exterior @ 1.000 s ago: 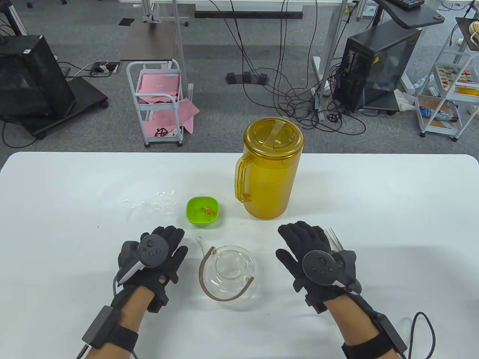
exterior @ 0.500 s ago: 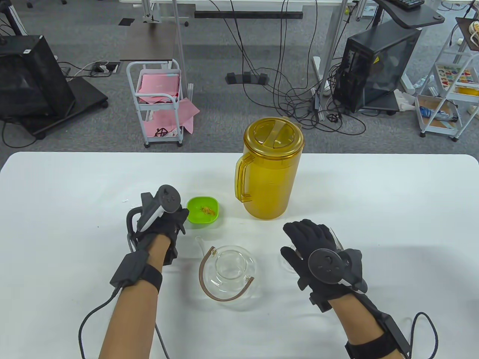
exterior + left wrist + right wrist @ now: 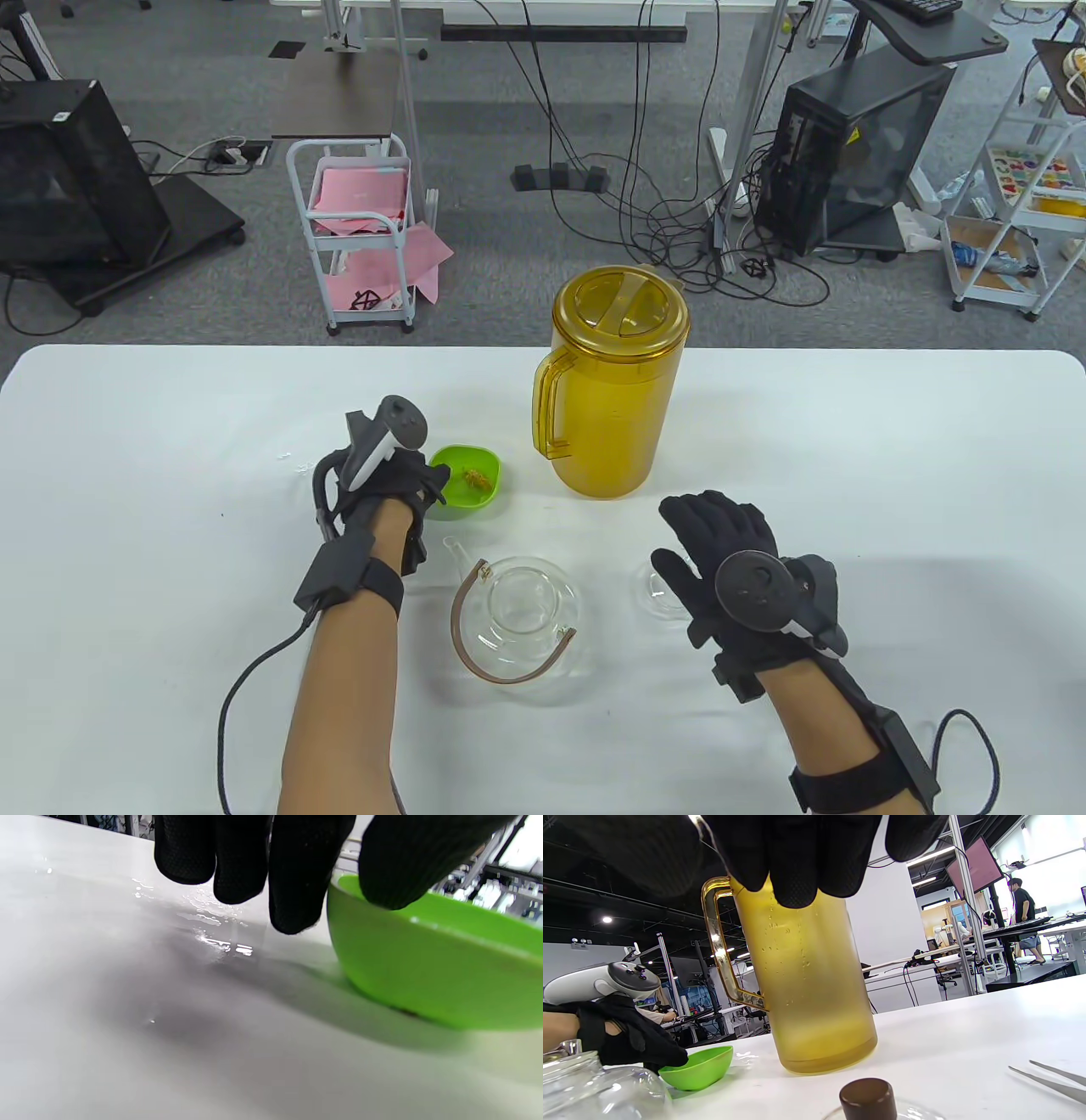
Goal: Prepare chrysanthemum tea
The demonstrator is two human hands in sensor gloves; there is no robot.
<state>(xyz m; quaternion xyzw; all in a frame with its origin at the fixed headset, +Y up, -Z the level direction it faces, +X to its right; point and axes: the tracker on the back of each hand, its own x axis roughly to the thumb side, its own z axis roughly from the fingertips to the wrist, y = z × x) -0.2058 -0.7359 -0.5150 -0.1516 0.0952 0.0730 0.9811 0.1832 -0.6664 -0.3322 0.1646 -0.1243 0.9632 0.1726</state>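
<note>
Leftmost on the white table (image 3: 127, 509), at about 9 o'clock from the green bowl (image 3: 466, 478), a small patch of clear spilled liquid (image 3: 220, 942) glints in the left wrist view. Next, left hand (image 3: 386, 488) sits at the bowl's 9 o'clock edge, tracker up; fingers (image 3: 292, 878) hang down along the bowl's outer wall and the thumb (image 3: 407, 861) comes over the rim, so it pinches the rim, though actual contact is hard to confirm. Bowl holds a small clump of dried chrysanthemum (image 3: 477, 480) and stands at 12 o'clock from the glass teapot (image 3: 522, 624). Teapot is lidless, its brown hoop handle (image 3: 475, 654) folded down toward 7 o'clock, spout pointing toward 11 o'clock. Amber plastic pitcher (image 3: 609, 382) stands upright with lid on at 1 o'clock from the teapot, handle facing 9 o'clock, near the bowl but apart. Glass teapot lid (image 3: 657, 590) with brown knob (image 3: 868, 1098) lies on the table at 3 o'clock from the teapot. Right hand (image 3: 730, 560) hovers over the lid's 3 o'clock side, palm down, fingers relaxed and close together, pointing at 11 o'clock, holding nothing. Metal tweezers (image 3: 1052, 1077) lie on the table at the right edge of the right wrist view.
</note>
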